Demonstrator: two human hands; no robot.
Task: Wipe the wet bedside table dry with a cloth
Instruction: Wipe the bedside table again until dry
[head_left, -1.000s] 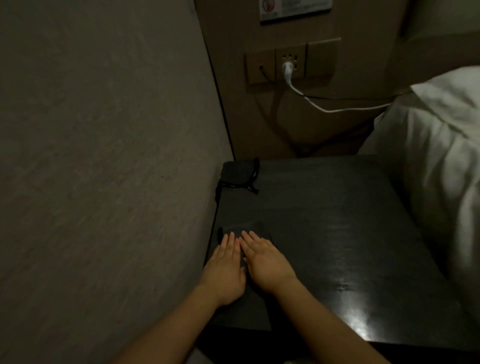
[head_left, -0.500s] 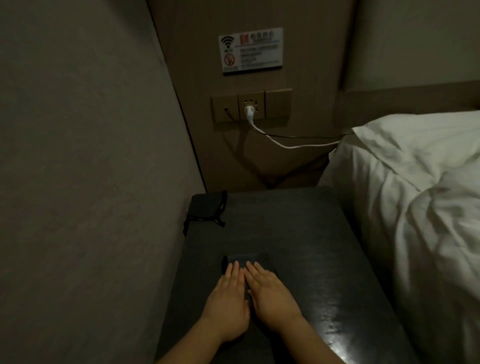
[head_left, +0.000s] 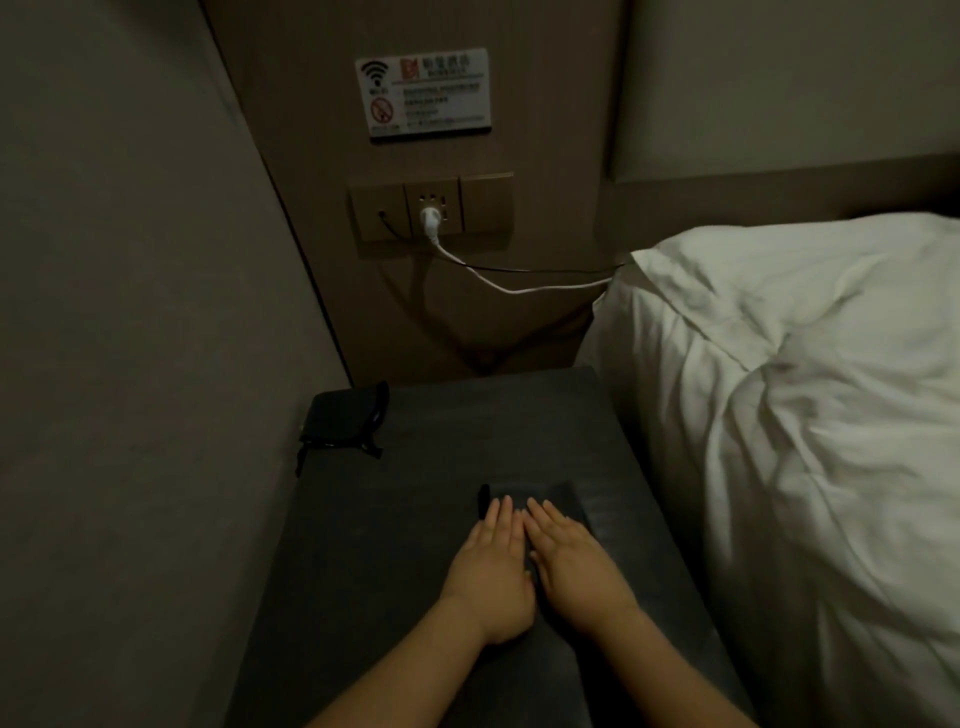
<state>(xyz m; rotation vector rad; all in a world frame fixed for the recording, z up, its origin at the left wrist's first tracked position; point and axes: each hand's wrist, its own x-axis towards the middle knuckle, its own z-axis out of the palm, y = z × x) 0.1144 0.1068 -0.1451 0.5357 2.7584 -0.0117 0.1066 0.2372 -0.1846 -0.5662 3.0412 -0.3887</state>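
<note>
Both my hands, left (head_left: 491, 579) and right (head_left: 576, 569), press flat and open on the cloth (head_left: 545, 496); I should keep even pressure across the worktop (head_left: 415, 519).

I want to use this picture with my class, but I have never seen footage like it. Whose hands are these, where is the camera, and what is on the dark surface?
There is no machine here. The picture comes from one wide-angle camera worn on a person's head, looking forward and down, so you see their own two bare arms reaching in from the bottom edge.

The dark surface is a bedside table, wedged between a wall on the left and a bed with white bedding on the right. The left hand and right hand lie flat, side by side, palms down on a dark cloth, pressing it against the tabletop. Neither hand grips anything.

At the table's far left corner sits a small dark pouch. On the wall behind are a socket panel with a white cable plugged in, and a Wi-Fi notice above.
</note>
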